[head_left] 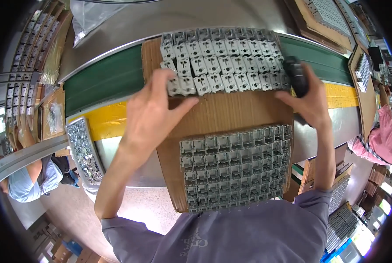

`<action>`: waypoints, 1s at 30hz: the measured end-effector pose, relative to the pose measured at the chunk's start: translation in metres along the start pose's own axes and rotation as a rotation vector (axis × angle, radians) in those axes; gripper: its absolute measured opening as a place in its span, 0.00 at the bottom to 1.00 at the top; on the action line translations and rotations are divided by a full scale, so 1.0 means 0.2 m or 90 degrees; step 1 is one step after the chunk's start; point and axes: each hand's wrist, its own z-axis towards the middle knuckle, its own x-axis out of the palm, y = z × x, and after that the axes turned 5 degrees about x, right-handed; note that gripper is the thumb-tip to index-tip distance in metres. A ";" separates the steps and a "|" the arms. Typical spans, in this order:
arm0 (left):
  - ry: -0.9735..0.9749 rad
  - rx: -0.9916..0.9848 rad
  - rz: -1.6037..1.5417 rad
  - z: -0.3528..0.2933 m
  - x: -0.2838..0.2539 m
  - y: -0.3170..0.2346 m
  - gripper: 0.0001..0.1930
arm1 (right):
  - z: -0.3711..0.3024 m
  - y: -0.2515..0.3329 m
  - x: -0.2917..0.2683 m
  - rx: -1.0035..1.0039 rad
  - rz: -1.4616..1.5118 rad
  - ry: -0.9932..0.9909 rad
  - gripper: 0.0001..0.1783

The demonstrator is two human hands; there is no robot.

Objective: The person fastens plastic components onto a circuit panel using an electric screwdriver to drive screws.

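Observation:
Several rows of small pale-grey stamped metal brackets [228,65] stand close together on the far part of a cardboard sheet [231,109]. Some at their left end sit crooked. My left hand [148,111] is at that near-left corner, thumb and fingers apart, with fingertips at the end brackets. Beyond the right end, my right hand [310,98] is closed around a black rounded object [296,75], blurred, whose kind I cannot make out. Nearer my body, a second block of darker grey metal brackets [235,164] lies in tidy rows on the same cardboard.
The cardboard lies across a green conveyor belt [104,85] with a yellow strip [110,120] along its near side. A metal tray of small parts [85,149] stands at the left. Clear plastic [93,19] lies at the back left. Other people [33,179] work at both sides.

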 end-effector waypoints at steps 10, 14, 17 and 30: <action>0.008 0.112 -0.084 -0.01 0.02 0.01 0.25 | -0.08 0.05 0.01 -0.069 0.017 0.073 0.42; 0.035 0.100 -0.074 -0.04 -0.02 0.00 0.26 | -0.10 0.07 0.01 -0.029 0.070 0.119 0.42; 0.091 0.083 -0.084 -0.02 -0.06 -0.01 0.26 | -0.11 0.05 0.00 -0.040 0.050 0.118 0.42; 0.078 -0.017 0.020 -0.02 -0.18 -0.14 0.25 | -0.16 -0.04 -0.20 -0.026 0.271 -0.039 0.41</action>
